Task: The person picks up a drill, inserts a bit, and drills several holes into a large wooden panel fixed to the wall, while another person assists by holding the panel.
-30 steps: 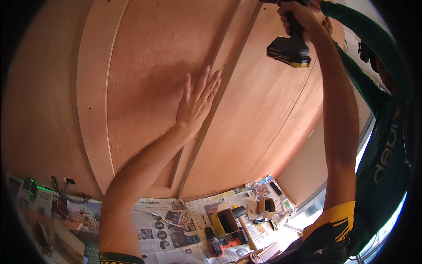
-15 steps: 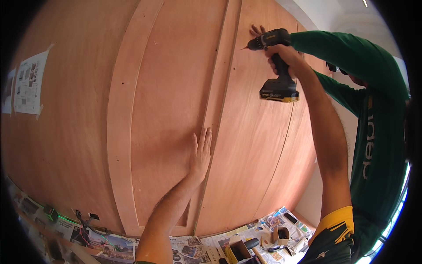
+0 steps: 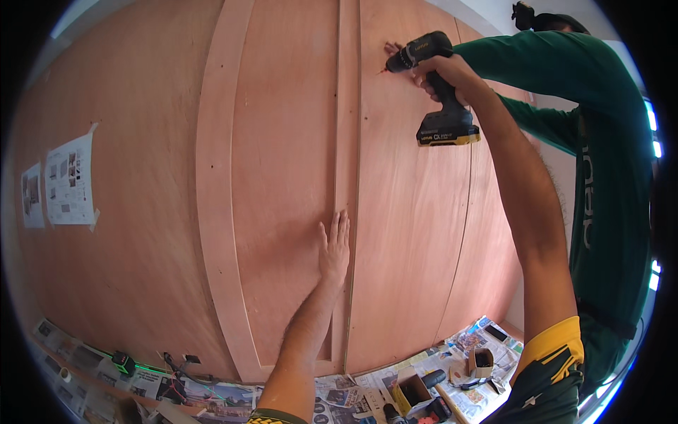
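Observation:
A large reddish plywood wall panel with raised vertical wooden strips stands before me. My left hand lies flat on it, fingers stretched upward, at the lower part of the middle strip. In my right hand is a black cordless drill, gripped by its handle. It points left toward the middle strip, its thin reddish bit seemingly short of the strip. A co-worker's hand shows partly behind the drill chuck, against the panel.
Close on my right stands a co-worker in a green long-sleeved shirt. Below, newspaper covers a surface bearing open boxes, tools and a phone. A green-beamed laser level sits lower left, near wires. Printed sheets are taped up left.
My view has shifted, so the panel and sheets appear farther right and lower at the left. The co-worker's dark cap now shows. My left hand keeps its place; the drill remains beside the strip.

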The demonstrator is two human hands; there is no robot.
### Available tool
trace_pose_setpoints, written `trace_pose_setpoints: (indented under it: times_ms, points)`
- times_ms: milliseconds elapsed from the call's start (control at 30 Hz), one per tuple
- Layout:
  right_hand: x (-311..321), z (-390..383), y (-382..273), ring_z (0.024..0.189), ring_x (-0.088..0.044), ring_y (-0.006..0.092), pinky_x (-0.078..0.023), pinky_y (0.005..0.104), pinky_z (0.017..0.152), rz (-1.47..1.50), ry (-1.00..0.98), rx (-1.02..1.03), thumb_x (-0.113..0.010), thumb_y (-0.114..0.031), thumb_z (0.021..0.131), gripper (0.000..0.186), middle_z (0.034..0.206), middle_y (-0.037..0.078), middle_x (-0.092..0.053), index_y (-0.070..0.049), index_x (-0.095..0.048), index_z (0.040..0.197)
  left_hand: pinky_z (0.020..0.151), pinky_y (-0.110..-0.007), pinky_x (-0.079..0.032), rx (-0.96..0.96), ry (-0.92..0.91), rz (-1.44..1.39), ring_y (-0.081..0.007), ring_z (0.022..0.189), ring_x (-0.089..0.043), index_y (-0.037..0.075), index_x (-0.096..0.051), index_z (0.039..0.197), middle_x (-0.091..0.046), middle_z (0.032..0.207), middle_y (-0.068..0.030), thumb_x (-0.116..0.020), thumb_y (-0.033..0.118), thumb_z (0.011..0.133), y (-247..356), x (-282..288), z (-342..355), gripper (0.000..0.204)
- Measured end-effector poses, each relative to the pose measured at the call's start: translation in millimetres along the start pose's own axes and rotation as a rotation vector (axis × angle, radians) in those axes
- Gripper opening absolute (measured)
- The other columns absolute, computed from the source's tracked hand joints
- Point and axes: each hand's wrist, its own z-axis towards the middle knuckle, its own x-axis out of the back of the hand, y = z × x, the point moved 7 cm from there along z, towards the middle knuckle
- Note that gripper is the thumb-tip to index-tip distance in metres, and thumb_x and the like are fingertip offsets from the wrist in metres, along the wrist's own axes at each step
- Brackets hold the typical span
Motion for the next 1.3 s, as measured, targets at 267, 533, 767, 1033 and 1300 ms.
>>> trace_pose_setpoints:
  times_ms: [267, 533, 767, 1033, 1300]
  points:
    - [13.7, -5.7, -24.1, 0.052, -0.060, 0.0183, -0.050, 0.0320, 0.048, 0.040, -0.059, 0.071, -0.070, -0.010, 0.082, 0.018, 0.068, 0.011, -0.062, 0.003, -0.065, 0.093, 0.126, -0.067, -0.011, -0.150, -0.041, -0.180, -0.0288, 0.162, -0.003, 0.014, -0.029, 0.164, -0.008, 0.176, -0.0061, -0.048, 0.024, 0.104, 0.0, -11.2, -13.1, 0.063]
    - [3.4, -30.9, -4.8, 0.076, -0.066, 0.0223, -0.056, 0.0382, 0.071, 0.445, -0.588, 0.018, -0.071, -0.035, 0.093, 0.048, 0.088, 0.016, -0.066, 0.003, -0.061, 0.121, 0.127, -0.067, -0.009, -0.175, -0.215, -0.323, -0.0276, 0.162, -0.006, 0.009, -0.030, 0.163, -0.006, 0.176, -0.0086, -0.043, 0.014, 0.104, 8.4, -22.6, -22.9, 0.060]
    - [-1.0, -8.2, 0.6, 0.101, -0.068, 0.0274, -0.056, 0.0438, 0.096, 0.612, -1.124, 0.032, -0.071, -0.061, 0.092, 0.081, 0.113, 0.019, -0.069, 0.006, -0.057, 0.135, 0.126, -0.067, -0.008, -0.165, -0.102, -0.311, -0.0282, 0.162, -0.003, 0.010, -0.033, 0.162, -0.005, 0.176, -0.0099, -0.066, 0.024, 0.094, 19.2, -22.3, -17.0, 0.078]
    - [-23.3, 1.1, 37.2, 0.083, -0.065, 0.0277, -0.054, 0.0413, 0.080, 0.763, -0.939, -0.105, -0.070, -0.062, 0.091, 0.078, 0.099, 0.016, -0.067, 0.008, -0.058, 0.124, 0.125, -0.070, -0.006, -0.239, -0.437, -0.413, -0.0373, 0.161, 0.002, 0.019, -0.032, 0.163, -0.004, 0.175, -0.0112, -0.095, 0.038, 0.066, -5.0, 16.3, -69.5, 0.117]
    - [-23.2, 6.4, 55.6, 0.089, -0.068, 0.0331, -0.056, 0.0420, 0.085, 0.795, -0.863, -0.136, -0.070, -0.066, 0.087, 0.081, 0.094, 0.018, -0.066, 0.005, -0.056, 0.124, 0.126, -0.069, -0.005, -0.101, -0.578, -0.387, -0.0350, 0.161, 0.009, 0.021, -0.029, 0.165, 0.002, 0.175, -0.0099, -0.094, 0.036, 0.070, -137.9, -35.1, -148.2, 0.115]
